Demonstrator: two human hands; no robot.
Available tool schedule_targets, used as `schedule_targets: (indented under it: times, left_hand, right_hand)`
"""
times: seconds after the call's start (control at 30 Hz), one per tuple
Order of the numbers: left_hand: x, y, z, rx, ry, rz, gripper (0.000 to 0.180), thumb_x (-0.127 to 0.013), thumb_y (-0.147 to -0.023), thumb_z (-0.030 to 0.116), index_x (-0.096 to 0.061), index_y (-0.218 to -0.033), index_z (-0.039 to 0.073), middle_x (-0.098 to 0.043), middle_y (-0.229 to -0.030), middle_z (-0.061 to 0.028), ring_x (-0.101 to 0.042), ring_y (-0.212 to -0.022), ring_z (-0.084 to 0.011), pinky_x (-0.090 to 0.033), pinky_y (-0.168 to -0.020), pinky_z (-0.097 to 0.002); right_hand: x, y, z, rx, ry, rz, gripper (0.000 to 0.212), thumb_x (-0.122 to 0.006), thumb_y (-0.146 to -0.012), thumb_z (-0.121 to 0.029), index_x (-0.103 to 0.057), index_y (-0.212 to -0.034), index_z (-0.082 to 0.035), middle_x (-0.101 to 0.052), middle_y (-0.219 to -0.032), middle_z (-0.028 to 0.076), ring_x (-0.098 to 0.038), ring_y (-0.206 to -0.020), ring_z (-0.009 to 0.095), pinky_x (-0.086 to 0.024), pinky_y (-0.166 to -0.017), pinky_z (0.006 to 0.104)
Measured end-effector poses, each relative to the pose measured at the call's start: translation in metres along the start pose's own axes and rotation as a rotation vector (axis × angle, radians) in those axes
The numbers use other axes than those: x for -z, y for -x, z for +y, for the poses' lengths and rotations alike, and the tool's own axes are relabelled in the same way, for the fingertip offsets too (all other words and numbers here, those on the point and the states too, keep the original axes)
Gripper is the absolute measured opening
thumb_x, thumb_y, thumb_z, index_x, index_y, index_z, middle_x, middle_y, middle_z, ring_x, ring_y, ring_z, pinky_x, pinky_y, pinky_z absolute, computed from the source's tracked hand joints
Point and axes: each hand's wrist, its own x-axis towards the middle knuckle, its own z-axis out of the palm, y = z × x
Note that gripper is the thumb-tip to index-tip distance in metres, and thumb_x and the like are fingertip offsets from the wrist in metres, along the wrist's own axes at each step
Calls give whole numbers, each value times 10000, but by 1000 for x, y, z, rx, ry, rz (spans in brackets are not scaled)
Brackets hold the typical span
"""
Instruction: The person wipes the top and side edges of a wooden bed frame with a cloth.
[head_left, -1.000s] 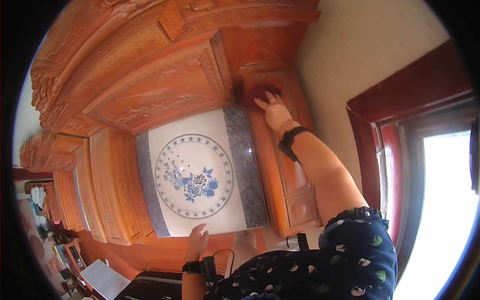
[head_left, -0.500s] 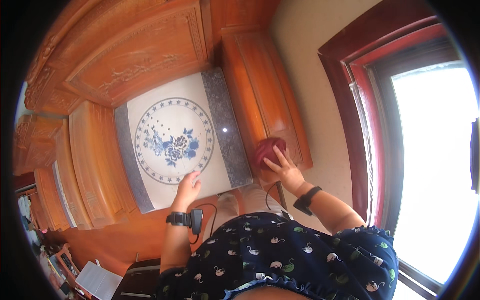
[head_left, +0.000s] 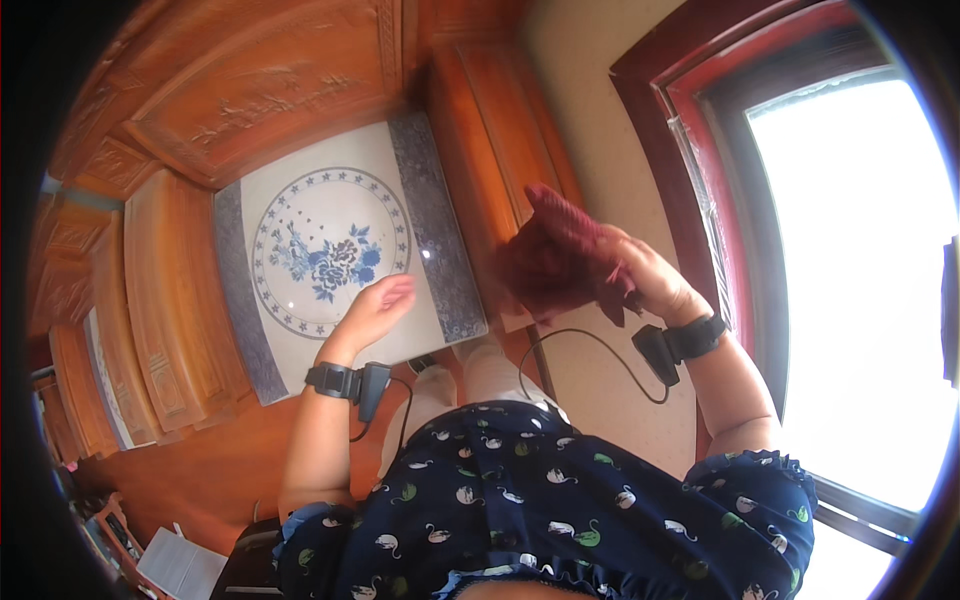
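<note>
**A:** What sort of room is this?

**B:** One full of carved wooden furniture (head_left: 230,90), orange-brown, with a cream wall (head_left: 610,130) and a bright window (head_left: 850,270) in a dark red frame on the right.

**A:** And the cloth?

**B:** The dark red cloth (head_left: 555,260) is bunched in the right hand (head_left: 650,285), fingers closed around it, lifted just off the wooden panel (head_left: 500,130) to the right of the tile. It hangs crumpled, its long axis running roughly from the hand up and leftward, one corner pointing far-left.

**A:** The other hand?

**B:** The left hand (head_left: 375,305) lies loosely open, holding nothing, over the near edge of the white tile (head_left: 300,190) painted with a blue flower ring.

**A:** Which step, would you say?

**B:** Wiping, I'd judge, with the cloth between strokes. Next it would need pressing flat against the wood again.

**A:** Anything nearer?

**B:** A black wristband (head_left: 695,335) with a cable, and a dark blue patterned dress (head_left: 560,500).
</note>
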Motion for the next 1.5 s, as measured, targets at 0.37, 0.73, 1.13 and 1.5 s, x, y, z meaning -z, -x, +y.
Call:
schedule_targets:
  times: [0.37,0.73,1.13,1.5]
  left_hand:
    - [1,-34,147,-237,1126,-112,548,-555,-845,370,-365,-1272,83,-498,-1199,-103,-514,-1066,-280,-429,-923,-433]
    - [39,-131,180,-416,885,-7,305,-475,-879,185,-464,-1159,65,-526,-1151,-102,-504,-1072,-227,-425,-902,-396]
    - [-13,-269,87,69,-124,333,787,-604,-786,282,-147,-1384,55,-101,-1434,-186,-104,-1330,-303,-185,-1060,-362]
    - [-52,-320,88,418,-425,255,1313,-766,-584,433,244,-1319,31,263,-1350,-297,165,-1266,-473,-70,-1032,-503]
  right_hand:
    - [-68,-84,-39,119,-647,-479,404,-351,-911,-304,-457,-1216,-61,-513,-1206,133,-512,-1067,297,-436,-856,480]
    - [-76,-173,-59,601,-560,181,316,-494,-813,-33,-472,-1126,4,-565,-1048,103,-542,-953,192,-433,-854,289]
    - [84,-330,-53,517,430,804,541,-619,-723,-268,-457,-1238,-240,-269,-1352,187,-273,-1227,377,-294,-999,419]
    - [85,-419,-93,198,1019,608,893,-628,-661,-559,-205,-1386,-256,-1,-1457,153,-18,-1328,362,-83,-1039,546]
